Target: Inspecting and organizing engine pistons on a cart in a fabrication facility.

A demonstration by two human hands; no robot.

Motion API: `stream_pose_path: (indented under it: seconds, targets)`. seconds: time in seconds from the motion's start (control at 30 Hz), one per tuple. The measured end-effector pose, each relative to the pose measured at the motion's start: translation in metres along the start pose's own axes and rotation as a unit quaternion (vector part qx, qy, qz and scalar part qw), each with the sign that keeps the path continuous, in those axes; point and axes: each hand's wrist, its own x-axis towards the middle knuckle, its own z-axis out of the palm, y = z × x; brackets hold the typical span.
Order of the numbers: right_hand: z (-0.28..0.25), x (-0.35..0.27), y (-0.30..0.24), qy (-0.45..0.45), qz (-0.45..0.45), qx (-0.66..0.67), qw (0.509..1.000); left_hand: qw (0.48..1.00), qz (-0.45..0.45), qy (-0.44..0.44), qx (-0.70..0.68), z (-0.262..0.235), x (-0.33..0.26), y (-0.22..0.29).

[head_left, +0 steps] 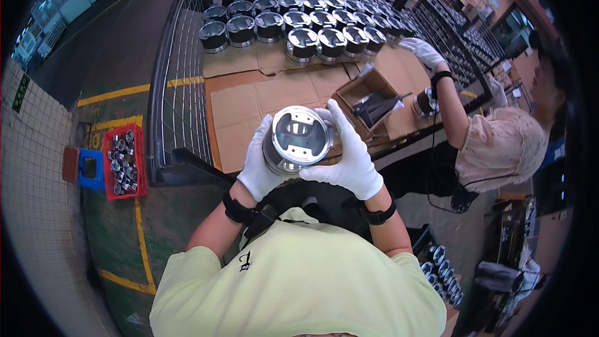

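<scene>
Cardboard-lined cart; both hands grip piston.

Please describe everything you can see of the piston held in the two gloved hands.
The piston is a short, shiny grey metal cylinder with a darker side wall. Its round crown, with shallow recesses, faces the camera. It is held above the cardboard-covered table, apart from it. The white-gloved left hand cups its left side, and the right hand wraps its right side, fingers spread.

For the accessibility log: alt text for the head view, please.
Two white-gloved hands, left hand and right hand, hold a metal piston over a cardboard-lined cart carrying rows of pistons. A co-worker reaches in from the right beside an open cardboard box.
</scene>
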Motion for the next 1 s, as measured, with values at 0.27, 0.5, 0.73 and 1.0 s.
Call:
stream_pose_path:
  seconds: [0.27, 0.5, 0.73, 1.0]
  targets:
    - [0.017, 0.062, 0.023, -0.24, 0.011, -0.174, 0.955, 0.997, -0.007, 0.0, -0.082, -0.027, 0.013, 0.007]
    - [0.087, 0.103, 0.055, -0.294, 0.028, -0.244, 0.924, 0.969, 0.136, 0.198, 0.056, -0.076, 0.0, 0.009]
    - [0.094, 0.101, 0.082, -0.34, -0.025, -0.282, 0.897, 0.92, 0.152, 0.333, 0.138, -0.1, -0.022, -0.017]
    - [0.02, 0.235, 0.155, -0.146, 0.174, -0.461, 0.858, 0.957, 0.095, 0.222, 0.163, -0.104, -0.031, -0.009]
